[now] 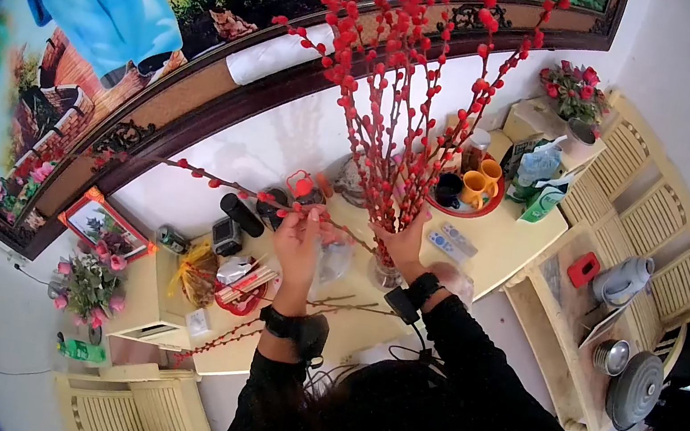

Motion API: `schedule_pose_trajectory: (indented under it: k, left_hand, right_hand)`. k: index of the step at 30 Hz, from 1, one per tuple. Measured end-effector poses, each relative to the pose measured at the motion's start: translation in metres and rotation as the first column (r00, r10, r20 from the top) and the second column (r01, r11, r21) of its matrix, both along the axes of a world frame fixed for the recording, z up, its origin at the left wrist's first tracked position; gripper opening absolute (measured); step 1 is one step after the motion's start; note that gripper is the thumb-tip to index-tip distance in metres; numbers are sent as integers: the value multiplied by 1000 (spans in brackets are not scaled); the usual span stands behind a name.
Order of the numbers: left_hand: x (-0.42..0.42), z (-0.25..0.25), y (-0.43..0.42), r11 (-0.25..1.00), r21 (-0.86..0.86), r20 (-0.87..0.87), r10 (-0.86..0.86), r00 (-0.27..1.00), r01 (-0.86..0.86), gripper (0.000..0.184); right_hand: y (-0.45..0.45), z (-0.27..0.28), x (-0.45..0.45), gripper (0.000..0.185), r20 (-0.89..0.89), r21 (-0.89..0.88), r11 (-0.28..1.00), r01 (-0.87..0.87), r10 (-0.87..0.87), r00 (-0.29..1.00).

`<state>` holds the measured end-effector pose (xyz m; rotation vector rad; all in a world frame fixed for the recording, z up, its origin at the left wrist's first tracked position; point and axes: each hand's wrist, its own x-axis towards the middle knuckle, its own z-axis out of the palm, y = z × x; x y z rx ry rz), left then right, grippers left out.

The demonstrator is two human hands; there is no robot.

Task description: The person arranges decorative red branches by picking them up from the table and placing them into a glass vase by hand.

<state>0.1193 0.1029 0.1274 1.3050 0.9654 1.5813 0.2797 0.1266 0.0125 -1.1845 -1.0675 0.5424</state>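
My left hand (298, 240) pinches a single branch with red buds (213, 182), which stretches out to the left, nearly level. Around the lower stems of a tall bunch of red-budded branches (391, 124), my right hand (403, 243) is closed. Below that hand stands a clear glass vase (383, 274), partly hidden by the hand and stems. The inner end of the single branch reaches close to the bunch. More loose branches (226, 338) lie on the table under my left forearm.
On the cream table (494, 271) are a red-rimmed tray (491, 204) with orange mugs (478, 182), remote controls (454, 240), a red basket (239, 300) and a framed photo (105, 223). A large framed picture (191, 105) hangs behind. A wooden bench (638, 185) stands right.
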Motion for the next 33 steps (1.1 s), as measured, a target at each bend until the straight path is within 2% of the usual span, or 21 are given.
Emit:
schedule_pose_trajectory:
  k: [5,11,15,18,23,27,30,33]
  left_hand:
    - [3,-10,4,1000,-7,-54,-2,999,1,15]
    - [3,-15,7,1000,17,-36,7,999,-6,13]
    - [4,-13,3,1000,10,-101,11,995,-10,12]
    - [5,-20,7,994,105,-136,46,990,-32,12]
    - [4,-25,8,999,41,-137,19,990,-13,12]
    - [3,-41,19,999,-2,-206,-53,977,53,12]
    - [10,-53,24,998,-4,-178,-56,982,57,12]
    - [7,-52,28,999,-10,-443,-34,896,33,13]
  right_hand:
    - [6,-12,-5,87,150,-73,988,136,-124,981]
    - [5,-24,2,81,224,-323,935,148,-76,972]
    - [3,-23,3,80,230,-213,972,104,-53,972]
    - [2,-21,0,79,207,-165,985,51,-16,978]
    - [-2,-13,-4,76,156,-118,993,-23,41,987]
    - [-5,-2,-7,75,201,-46,999,25,-15,979]
    - [-5,-3,-6,75,205,-41,999,20,-11,979]
    - [-5,-5,-4,75,171,-55,998,9,1,985]
